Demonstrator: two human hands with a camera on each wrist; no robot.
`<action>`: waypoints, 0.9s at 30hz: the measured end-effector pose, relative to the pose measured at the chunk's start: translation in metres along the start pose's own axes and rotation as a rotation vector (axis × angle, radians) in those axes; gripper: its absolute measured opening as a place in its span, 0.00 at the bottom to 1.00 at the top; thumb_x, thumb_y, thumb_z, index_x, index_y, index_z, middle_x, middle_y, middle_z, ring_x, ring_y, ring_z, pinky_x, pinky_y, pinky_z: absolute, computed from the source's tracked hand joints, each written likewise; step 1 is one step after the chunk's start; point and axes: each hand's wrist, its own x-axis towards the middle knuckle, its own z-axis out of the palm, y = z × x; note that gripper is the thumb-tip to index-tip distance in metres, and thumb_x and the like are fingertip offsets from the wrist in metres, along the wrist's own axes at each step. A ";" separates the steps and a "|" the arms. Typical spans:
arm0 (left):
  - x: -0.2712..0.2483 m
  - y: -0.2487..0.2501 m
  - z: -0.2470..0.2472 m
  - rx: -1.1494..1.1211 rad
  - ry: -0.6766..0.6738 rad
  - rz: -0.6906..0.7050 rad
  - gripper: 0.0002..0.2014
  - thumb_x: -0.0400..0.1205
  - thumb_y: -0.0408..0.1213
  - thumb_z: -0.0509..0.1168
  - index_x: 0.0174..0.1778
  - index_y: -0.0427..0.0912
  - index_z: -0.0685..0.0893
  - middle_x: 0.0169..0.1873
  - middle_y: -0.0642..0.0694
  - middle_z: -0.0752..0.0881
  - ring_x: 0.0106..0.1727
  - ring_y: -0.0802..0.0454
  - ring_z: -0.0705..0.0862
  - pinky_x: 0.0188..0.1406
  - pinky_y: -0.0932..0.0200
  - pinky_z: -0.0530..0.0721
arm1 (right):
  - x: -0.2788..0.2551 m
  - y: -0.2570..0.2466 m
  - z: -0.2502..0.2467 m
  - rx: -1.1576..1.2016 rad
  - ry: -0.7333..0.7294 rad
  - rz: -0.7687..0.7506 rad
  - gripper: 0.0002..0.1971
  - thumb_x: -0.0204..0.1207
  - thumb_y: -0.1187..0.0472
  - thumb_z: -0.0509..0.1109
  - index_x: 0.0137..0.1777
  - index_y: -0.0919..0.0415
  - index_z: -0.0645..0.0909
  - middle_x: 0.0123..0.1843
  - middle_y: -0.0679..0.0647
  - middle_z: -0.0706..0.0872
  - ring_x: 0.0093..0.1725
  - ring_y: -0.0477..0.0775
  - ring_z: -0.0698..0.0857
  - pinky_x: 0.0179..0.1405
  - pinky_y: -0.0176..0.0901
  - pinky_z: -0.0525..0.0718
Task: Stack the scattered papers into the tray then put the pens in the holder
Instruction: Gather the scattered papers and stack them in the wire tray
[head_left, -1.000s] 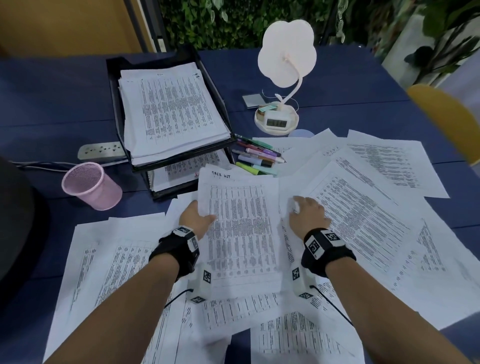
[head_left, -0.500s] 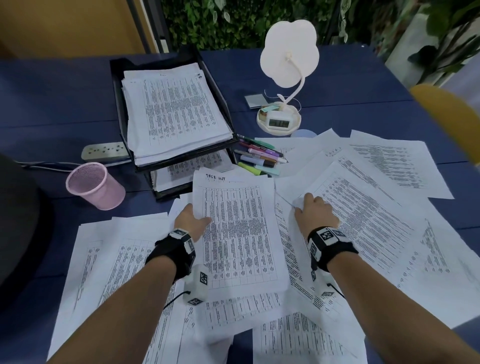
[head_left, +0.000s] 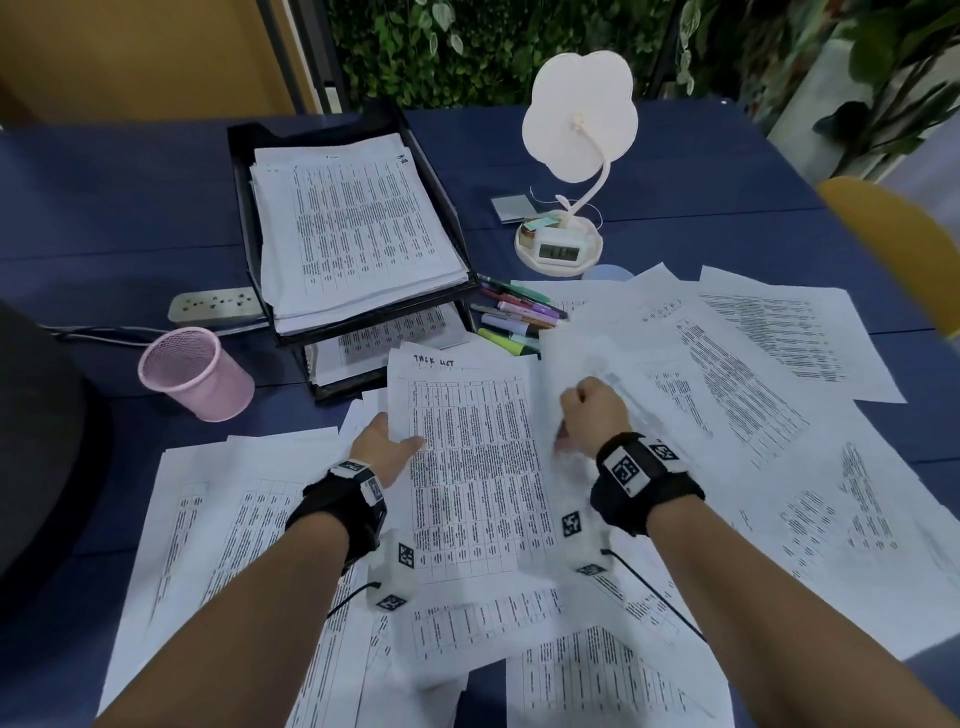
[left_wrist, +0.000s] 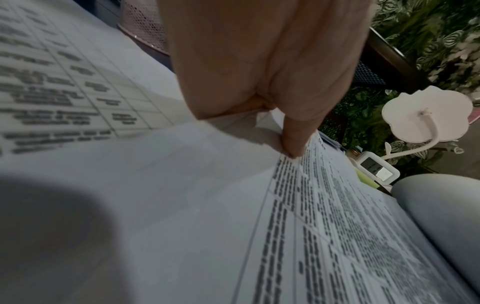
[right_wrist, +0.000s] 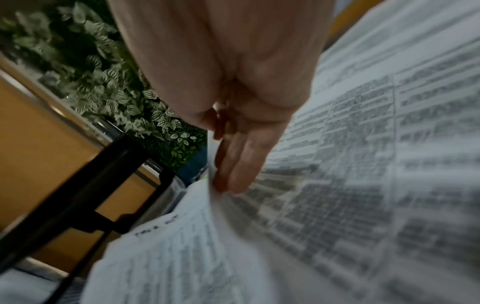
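Printed sheets lie scattered across the blue table (head_left: 104, 234). My left hand (head_left: 402, 444) grips the left edge of the "task list" sheet (head_left: 472, 467), thumb (left_wrist: 293, 144) on top of it. Just right of that sheet, my right hand (head_left: 584, 402) pinches a blurred sheet (head_left: 582, 358) and holds its edge raised; in the right wrist view the fingers (right_wrist: 239, 164) lie against its printed side. The black two-tier tray (head_left: 241, 208) stands at the back left with a thick paper stack (head_left: 353, 228) on its top tier. Several coloured pens (head_left: 514, 317) lie beside the tray. The pink mesh holder (head_left: 195, 374) stands empty at the left.
A white flower-shaped lamp (head_left: 576, 130) with a small clock (head_left: 558, 252) in its base stands behind the pens. A power strip (head_left: 215, 306) lies left of the tray. A yellow chair back (head_left: 893, 244) is at the right edge, a dark rounded object (head_left: 36, 441) at the left.
My right hand has left its flat rest on the papers, closed on a sheet and raised its edge. The left hand keeps its hold on the task list sheet.
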 end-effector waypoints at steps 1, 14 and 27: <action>0.000 0.000 0.000 -0.009 -0.010 -0.004 0.32 0.82 0.48 0.64 0.78 0.37 0.64 0.75 0.40 0.73 0.73 0.40 0.73 0.72 0.49 0.72 | -0.005 -0.006 0.005 0.200 -0.071 0.036 0.11 0.81 0.63 0.58 0.36 0.64 0.67 0.37 0.68 0.80 0.39 0.65 0.85 0.41 0.56 0.86; -0.003 0.007 0.002 -0.094 -0.047 0.015 0.26 0.90 0.44 0.46 0.82 0.35 0.54 0.82 0.40 0.57 0.83 0.45 0.57 0.79 0.57 0.55 | 0.014 0.034 -0.023 -0.549 0.055 0.288 0.23 0.78 0.55 0.65 0.69 0.66 0.70 0.70 0.66 0.73 0.68 0.65 0.74 0.66 0.52 0.74; -0.010 0.021 0.021 -0.112 0.018 0.127 0.25 0.81 0.43 0.67 0.72 0.40 0.72 0.65 0.42 0.81 0.61 0.44 0.81 0.58 0.56 0.77 | 0.007 0.048 -0.003 -0.193 -0.140 0.004 0.21 0.76 0.66 0.68 0.70 0.59 0.77 0.60 0.60 0.82 0.47 0.53 0.79 0.43 0.38 0.75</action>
